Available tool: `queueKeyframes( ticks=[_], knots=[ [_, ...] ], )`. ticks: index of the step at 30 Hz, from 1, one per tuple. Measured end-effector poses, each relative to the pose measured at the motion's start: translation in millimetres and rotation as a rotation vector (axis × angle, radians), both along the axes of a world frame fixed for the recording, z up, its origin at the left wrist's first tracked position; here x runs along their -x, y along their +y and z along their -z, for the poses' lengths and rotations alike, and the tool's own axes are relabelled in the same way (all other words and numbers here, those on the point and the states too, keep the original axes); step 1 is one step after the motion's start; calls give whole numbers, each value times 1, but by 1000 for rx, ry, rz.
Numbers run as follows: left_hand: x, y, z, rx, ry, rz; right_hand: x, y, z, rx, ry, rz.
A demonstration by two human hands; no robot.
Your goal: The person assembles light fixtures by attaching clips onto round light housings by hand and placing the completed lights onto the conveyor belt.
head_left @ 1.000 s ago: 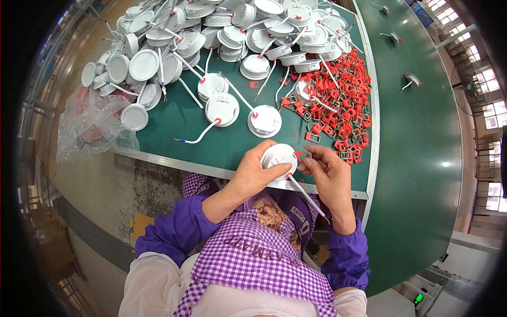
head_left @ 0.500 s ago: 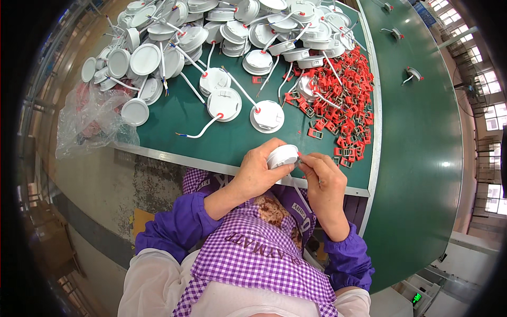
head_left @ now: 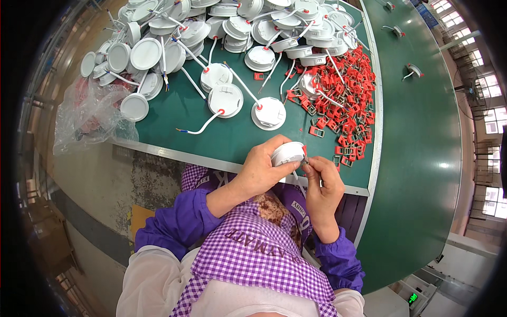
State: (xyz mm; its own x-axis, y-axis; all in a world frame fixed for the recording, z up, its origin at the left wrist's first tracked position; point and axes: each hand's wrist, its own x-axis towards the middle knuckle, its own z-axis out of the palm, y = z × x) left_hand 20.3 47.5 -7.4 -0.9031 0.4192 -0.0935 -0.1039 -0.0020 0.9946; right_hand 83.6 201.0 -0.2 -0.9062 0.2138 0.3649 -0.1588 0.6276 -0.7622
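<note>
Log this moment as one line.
Left hand: grips round white corded fixture | Right hand: pinches small red-and-metal clip at fixture's rim | Nearby: loose red-and-metal clips on green tabletop

Bright windows [head_left: 495, 119], grey floor [head_left: 97, 190], green worktable [head_left: 222, 148]

head view: wide fisheye worn on head, facing down over apron [head_left: 259, 253]; left hand [head_left: 261, 166], right hand [head_left: 323, 182] close, table [head_left: 216, 145] beyond.

Round white lamp [head_left: 287, 153], tilted, red clip [head_left: 304, 151] at its right side
</note>
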Motion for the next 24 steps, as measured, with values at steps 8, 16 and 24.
queueKeyframes(
  ticks=[8, 16, 24],
  knots=[
    [-4, 3, -3, -8, -8, -38, 3, -7, -2, -275, 135, 46],
    [-1, 0, 2, 46, 52, -3, 2, -4, -9, -173, 57, -39],
    [-4, -2, 1, 24, 153, -21, 0, -17, -15, -248, 70, 30]
  ],
)
